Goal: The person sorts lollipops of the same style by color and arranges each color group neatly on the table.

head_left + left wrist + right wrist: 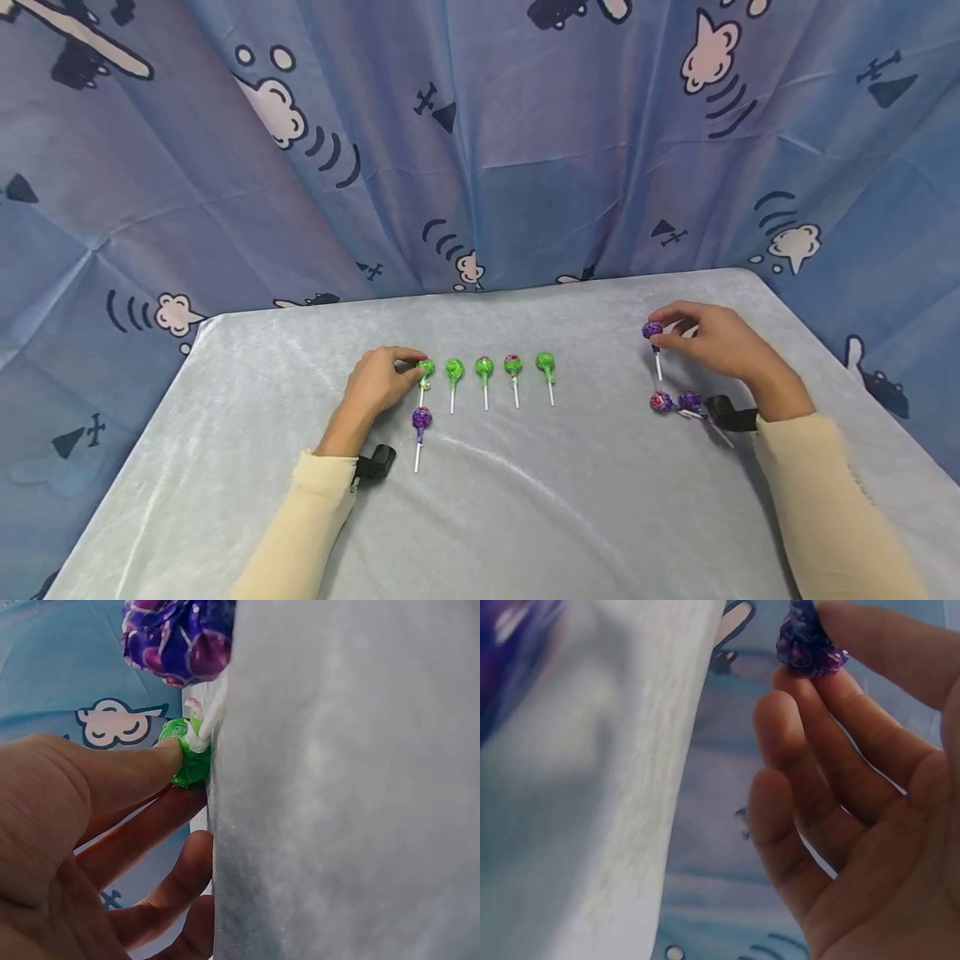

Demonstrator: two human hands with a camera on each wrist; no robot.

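My left hand (380,380) pinches the head of the leftmost green lollipop (426,367) between thumb and fingers, at the end of a row of green lollipops. The left wrist view shows the thumb on its green wrapper (196,766). Just below it in the head view lies a purple lollipop (422,418), stick toward me. Over at the right, my right hand (716,340) grips another purple lollipop (652,330) by its head, the white stick hanging down. In the right wrist view this purple head (808,646) sits between thumb and fingertips, above the tabletop.
Two more purple lollipops, one with a red patch (661,402) and one beside it (689,401), lie below my right hand. The other green lollipops (484,367) continue rightward from my left hand. A grey cloth (525,517) covers the table; a blue patterned curtain (525,192) hangs behind.
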